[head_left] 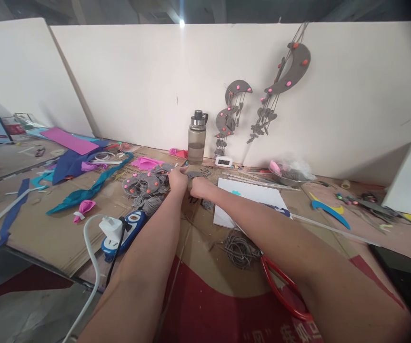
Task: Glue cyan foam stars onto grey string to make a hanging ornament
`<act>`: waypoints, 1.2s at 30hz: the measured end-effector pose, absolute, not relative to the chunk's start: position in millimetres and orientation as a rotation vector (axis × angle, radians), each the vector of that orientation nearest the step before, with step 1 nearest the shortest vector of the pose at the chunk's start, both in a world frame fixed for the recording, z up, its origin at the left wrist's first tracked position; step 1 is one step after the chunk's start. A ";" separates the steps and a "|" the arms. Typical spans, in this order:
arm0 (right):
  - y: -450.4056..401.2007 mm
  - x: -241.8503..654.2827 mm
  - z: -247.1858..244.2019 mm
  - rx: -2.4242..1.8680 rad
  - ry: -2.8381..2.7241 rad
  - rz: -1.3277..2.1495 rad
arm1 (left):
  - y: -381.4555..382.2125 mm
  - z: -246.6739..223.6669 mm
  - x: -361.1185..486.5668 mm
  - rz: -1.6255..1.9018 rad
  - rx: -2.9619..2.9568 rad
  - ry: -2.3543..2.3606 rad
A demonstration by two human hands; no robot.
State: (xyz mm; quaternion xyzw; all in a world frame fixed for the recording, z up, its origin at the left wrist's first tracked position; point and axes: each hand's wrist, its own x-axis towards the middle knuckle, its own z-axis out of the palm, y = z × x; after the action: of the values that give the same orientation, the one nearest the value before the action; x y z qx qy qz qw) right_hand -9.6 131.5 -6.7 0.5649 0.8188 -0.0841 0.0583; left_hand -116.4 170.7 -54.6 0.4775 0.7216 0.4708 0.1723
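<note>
My left hand (pixel 178 179) and my right hand (pixel 202 188) reach far over the table, close together. Between them shows a small grey felt piece (pixel 194 175), touching the fingers of my right hand. Both hands are closed, and most of the left fingertips are hidden. Just left of my left hand lies a heap of grey felt crescents (pixel 144 183) dotted with pink and orange balls, with grey yarn (pixel 151 205) in front. A tangled coil of grey cord (pixel 240 248) lies below my right forearm. Partly under that forearm are red-handled scissors (pixel 285 290).
A water bottle (pixel 196 140) and a small white digital timer (pixel 223 161) stand by the wall. Grey crescent hangings (pixel 291 71) hang there. White paper (pixel 226 214) lies right; a blue power strip (pixel 123 238) with a plug lies left. A black phone (pixel 401 271) is far right.
</note>
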 end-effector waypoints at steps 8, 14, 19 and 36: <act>140.1 13.5 -5.3 1.678 2.476 -0.180 | 164.1 -52.6 -114.4 1.252 1.373 2.098; 136.5 22.5 -2.4 1.695 2.498 -0.152 | 164.0 -52.2 -115.1 1.206 1.404 2.112; 128.8 31.1 -3.2 1.664 2.644 -0.140 | 164.7 -52.1 -115.2 1.182 1.420 2.116; 125.6 32.2 -2.2 1.320 2.875 -0.363 | 162.5 -48.7 -111.5 1.114 1.402 2.151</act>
State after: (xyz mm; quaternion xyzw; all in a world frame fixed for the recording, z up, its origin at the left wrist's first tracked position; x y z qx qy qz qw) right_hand 32.2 125.6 -2.2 0.4144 0.9027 -0.1140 -0.0211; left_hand -111.5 162.5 -48.7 0.4937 0.7573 0.3921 0.1706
